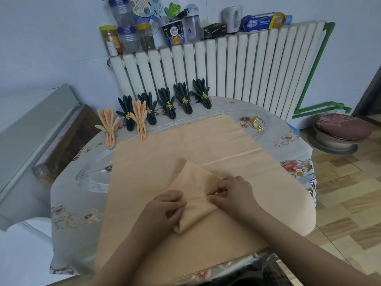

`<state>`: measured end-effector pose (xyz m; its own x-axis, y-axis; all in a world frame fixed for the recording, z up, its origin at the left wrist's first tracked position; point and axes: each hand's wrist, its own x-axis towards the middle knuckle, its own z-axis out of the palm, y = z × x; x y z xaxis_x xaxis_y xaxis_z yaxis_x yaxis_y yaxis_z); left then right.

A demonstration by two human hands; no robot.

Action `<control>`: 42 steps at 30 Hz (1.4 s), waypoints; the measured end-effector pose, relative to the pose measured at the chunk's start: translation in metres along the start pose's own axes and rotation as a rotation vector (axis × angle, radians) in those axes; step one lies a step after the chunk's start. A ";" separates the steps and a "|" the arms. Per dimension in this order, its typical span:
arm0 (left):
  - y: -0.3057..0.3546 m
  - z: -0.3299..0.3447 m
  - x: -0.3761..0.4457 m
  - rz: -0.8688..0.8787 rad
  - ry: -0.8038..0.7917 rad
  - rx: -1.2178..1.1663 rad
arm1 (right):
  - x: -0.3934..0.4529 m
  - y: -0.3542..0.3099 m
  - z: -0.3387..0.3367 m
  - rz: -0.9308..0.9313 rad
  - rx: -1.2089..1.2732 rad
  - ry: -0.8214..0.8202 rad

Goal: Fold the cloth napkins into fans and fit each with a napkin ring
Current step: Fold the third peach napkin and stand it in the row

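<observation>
One broad peach cloth (185, 145) covers most of my bench (86, 182). On it, near my edge, lies a peach napkin (193, 182), partly folded. My left hand (165, 209) and right hand (233, 193) both pinch its middle crease. Seven finished fans (165, 104), five dark green and two peach, line the far edge. Loose gold rings (257, 123) sit far right.
</observation>
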<state>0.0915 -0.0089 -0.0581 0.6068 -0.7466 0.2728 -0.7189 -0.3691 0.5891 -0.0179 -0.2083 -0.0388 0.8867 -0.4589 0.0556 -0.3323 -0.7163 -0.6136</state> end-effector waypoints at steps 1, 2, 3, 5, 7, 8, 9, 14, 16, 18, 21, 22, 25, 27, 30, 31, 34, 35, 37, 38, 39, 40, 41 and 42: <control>0.004 -0.005 0.007 0.012 -0.053 0.081 | 0.001 0.000 0.000 0.000 -0.005 0.002; 0.009 -0.009 0.018 0.030 -0.100 0.212 | 0.002 0.001 0.000 -0.004 -0.013 0.005; 0.016 -0.012 0.030 0.049 -0.126 0.327 | 0.001 0.001 0.000 -0.003 -0.021 -0.001; 0.029 -0.013 0.061 0.061 -0.117 0.415 | 0.001 0.001 0.000 0.001 -0.022 -0.018; 0.035 -0.005 0.092 0.068 -0.175 0.399 | 0.001 0.001 0.001 0.007 -0.003 -0.032; 0.036 0.001 0.106 0.067 -0.268 0.427 | 0.001 0.000 0.001 0.012 0.007 -0.038; 0.036 0.006 0.119 0.062 -0.382 0.472 | 0.000 -0.001 0.001 0.017 0.017 -0.042; 0.046 0.008 0.164 -0.022 -0.728 0.501 | 0.000 0.001 -0.001 0.018 0.035 -0.034; 0.051 0.006 0.169 -0.050 -0.804 0.564 | 0.000 0.001 -0.001 0.017 0.037 -0.033; 0.054 0.006 0.170 -0.018 -0.822 0.665 | 0.000 0.000 0.000 0.017 0.025 -0.025; 0.062 0.004 0.159 0.031 -0.761 0.639 | 0.000 0.001 0.001 0.012 0.007 0.001; 0.065 0.003 0.151 0.055 -0.732 0.645 | 0.000 0.001 0.001 0.003 0.004 0.013; 0.074 0.006 0.121 0.183 -0.548 0.757 | -0.001 0.001 0.001 -0.027 0.006 0.051; 0.070 0.009 0.104 0.177 -0.426 0.714 | -0.001 0.002 0.003 -0.050 -0.001 0.067; 0.064 0.007 0.085 0.173 -0.336 0.653 | -0.002 0.002 0.006 -0.061 -0.038 0.091; 0.062 0.006 0.079 0.196 -0.317 0.654 | -0.002 0.003 0.006 -0.066 -0.037 0.095; 0.056 0.005 0.062 0.225 -0.302 0.657 | -0.004 0.003 0.008 -0.071 -0.052 0.129; 0.053 0.006 0.058 0.203 -0.314 0.662 | -0.004 0.003 0.010 -0.079 -0.078 0.153; 0.049 0.010 0.050 0.144 -0.335 0.628 | -0.008 0.002 0.013 -0.090 -0.142 0.199; 0.047 0.011 0.048 0.112 -0.352 0.606 | -0.009 0.002 0.013 -0.100 -0.167 0.216; 0.043 0.014 0.047 0.086 -0.370 0.582 | -0.009 0.001 0.014 -0.105 -0.187 0.214; 0.039 0.015 0.047 0.074 -0.382 0.552 | -0.010 0.000 0.013 -0.106 -0.200 0.208; 0.035 0.015 0.047 0.068 -0.397 0.519 | -0.010 -0.002 0.012 -0.100 -0.212 0.195; 0.030 0.015 0.047 0.063 -0.413 0.483 | -0.011 -0.002 0.012 -0.113 -0.243 0.203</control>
<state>0.0936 -0.0637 -0.0391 0.4468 -0.8914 -0.0764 -0.8795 -0.4532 0.1453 -0.0230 -0.1959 -0.0476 0.8484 -0.4472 0.2832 -0.3239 -0.8618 -0.3903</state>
